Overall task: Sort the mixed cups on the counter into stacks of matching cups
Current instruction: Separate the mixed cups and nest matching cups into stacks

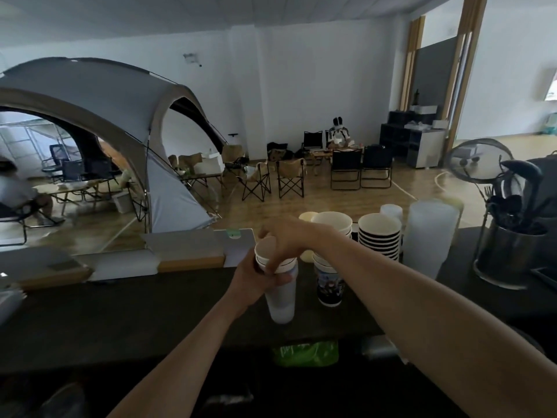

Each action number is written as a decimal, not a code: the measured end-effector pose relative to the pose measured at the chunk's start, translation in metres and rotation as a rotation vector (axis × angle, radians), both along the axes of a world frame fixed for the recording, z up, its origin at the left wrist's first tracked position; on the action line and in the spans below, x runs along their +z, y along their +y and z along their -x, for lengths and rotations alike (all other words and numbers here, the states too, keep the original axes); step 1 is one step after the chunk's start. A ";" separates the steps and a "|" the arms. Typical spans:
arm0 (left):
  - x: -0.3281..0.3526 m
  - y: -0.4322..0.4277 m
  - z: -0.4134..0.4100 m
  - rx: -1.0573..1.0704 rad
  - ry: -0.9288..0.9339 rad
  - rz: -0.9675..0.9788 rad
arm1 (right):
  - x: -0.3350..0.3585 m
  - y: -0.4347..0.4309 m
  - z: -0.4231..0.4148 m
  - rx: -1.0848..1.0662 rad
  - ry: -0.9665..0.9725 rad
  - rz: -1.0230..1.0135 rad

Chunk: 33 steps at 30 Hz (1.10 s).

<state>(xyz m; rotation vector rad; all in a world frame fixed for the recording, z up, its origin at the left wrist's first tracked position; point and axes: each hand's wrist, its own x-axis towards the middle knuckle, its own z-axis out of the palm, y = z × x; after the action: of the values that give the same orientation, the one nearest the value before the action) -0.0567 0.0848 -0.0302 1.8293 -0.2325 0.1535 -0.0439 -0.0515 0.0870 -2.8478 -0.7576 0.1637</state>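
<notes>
My left hand (251, 277) grips a mixed stack of cups (281, 297) above the dark counter (135, 315); its lower part is frosted plastic and white paper cups sit at its top. My right hand (286, 236) reaches across from the right and curls its fingers round the top white paper cup (265, 250). Just to the right stands a stack of printed paper cups (330, 283). Behind it are a stack of white paper cups (333, 223), a stack of black-and-white striped cups (380, 236) and a tall stack of frosted plastic cups (428, 236).
A steel utensil holder (509, 254) with dark utensils and a mesh strainer stands at the right end of the counter. Flat boards and boxes (187, 254) lie along the counter's far edge to the left. A green bag (306, 352) sits below the counter's near edge.
</notes>
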 end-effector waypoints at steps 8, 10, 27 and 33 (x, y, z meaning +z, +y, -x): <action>-0.003 0.000 0.002 -0.066 0.001 -0.008 | 0.011 -0.006 -0.009 -0.073 -0.033 -0.016; -0.005 0.001 0.002 -0.058 0.000 0.004 | 0.024 -0.008 -0.009 -0.099 -0.105 -0.050; 0.000 0.007 0.010 -0.164 0.069 -0.069 | 0.096 -0.035 0.011 0.026 -0.042 -0.372; -0.001 0.003 0.011 -0.134 0.022 -0.123 | 0.082 -0.038 0.012 -0.007 -0.004 -0.307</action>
<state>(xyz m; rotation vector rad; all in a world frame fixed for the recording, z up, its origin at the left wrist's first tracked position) -0.0673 0.0882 -0.0315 1.9291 -0.3542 0.0256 -0.0556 -0.0892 0.1690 -2.5605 -0.7059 0.0368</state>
